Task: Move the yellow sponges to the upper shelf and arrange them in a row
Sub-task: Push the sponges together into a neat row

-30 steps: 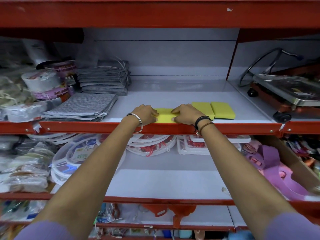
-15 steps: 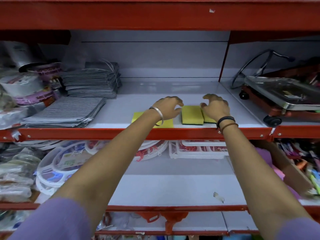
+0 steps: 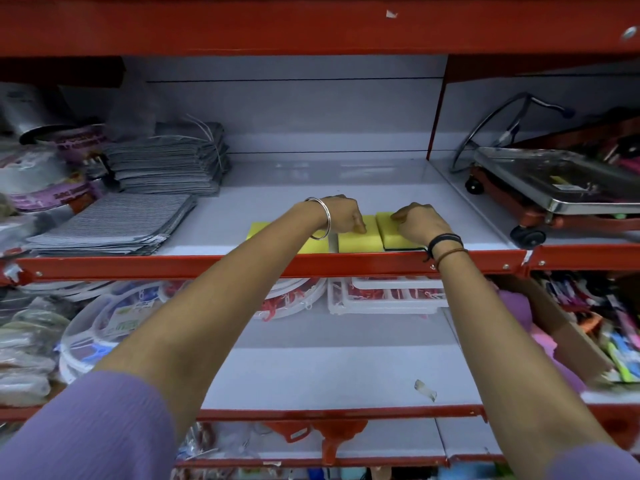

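Three yellow sponges lie side by side along the front edge of the upper shelf (image 3: 381,183). The left sponge (image 3: 263,232) is partly hidden under my left forearm. My left hand (image 3: 341,214) rests with curled fingers on the back of the middle sponge (image 3: 358,239). My right hand (image 3: 420,221) presses down on the right sponge (image 3: 391,233), which shows a dark green scouring layer underneath. The middle and right sponges touch; a small gap separates the left one from the middle one.
Stacks of grey striped cloths (image 3: 114,225) fill the shelf's left side. A metal weighing scale (image 3: 554,188) on wheels stands to the right, past a red divider (image 3: 437,109). The lower shelf (image 3: 329,372) holds plastic lids and trays.
Both hands moved right from the left sponge to the other two and drew them toward the shelf's front edge, closing them into a row. The camera view shifted slightly.
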`<state>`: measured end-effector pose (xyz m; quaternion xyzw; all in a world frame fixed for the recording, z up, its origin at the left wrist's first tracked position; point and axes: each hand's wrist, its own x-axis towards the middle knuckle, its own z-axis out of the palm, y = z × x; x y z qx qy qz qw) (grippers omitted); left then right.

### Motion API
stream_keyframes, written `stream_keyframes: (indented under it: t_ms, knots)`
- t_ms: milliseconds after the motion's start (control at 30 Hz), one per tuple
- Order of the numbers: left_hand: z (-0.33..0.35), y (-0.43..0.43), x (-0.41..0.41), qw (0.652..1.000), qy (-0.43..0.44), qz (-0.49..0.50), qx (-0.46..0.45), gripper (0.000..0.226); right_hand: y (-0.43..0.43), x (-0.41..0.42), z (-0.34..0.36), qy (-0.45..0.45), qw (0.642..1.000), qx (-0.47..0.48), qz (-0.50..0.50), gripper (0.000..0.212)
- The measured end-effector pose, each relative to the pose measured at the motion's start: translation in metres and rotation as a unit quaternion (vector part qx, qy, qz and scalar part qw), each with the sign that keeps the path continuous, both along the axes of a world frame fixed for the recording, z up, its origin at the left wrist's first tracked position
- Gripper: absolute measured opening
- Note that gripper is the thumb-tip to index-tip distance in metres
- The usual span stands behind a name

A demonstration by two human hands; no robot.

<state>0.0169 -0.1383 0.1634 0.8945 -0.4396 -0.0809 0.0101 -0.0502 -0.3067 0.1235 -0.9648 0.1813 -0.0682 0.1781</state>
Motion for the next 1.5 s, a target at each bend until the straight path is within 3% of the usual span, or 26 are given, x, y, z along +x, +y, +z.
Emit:
stream_keyframes:
  t_ms: [533,733,1133,1500]
  knots:
    - [-0.009,0.026,-0.019,0.999,0.014,0.018,-0.030,0.049,0.022,-0.027,0.008,-0.006,0.998,-0.005,0.062,0.044]
    - [-0.018,0.029,-0.020,0.997,0.023,0.027,-0.063,0.036,0.017,-0.031,0.008,-0.010,0.997,0.015,0.072,0.040]
    - [-0.023,0.031,-0.026,0.995,0.015,0.050,-0.085,0.037,0.007,-0.036,0.012,-0.004,0.995,0.067,0.076,0.036]
    - [-0.027,0.030,-0.038,0.996,0.016,0.051,-0.074,0.038,0.017,-0.037,-0.004,-0.070,0.989,0.122,0.044,0.032]
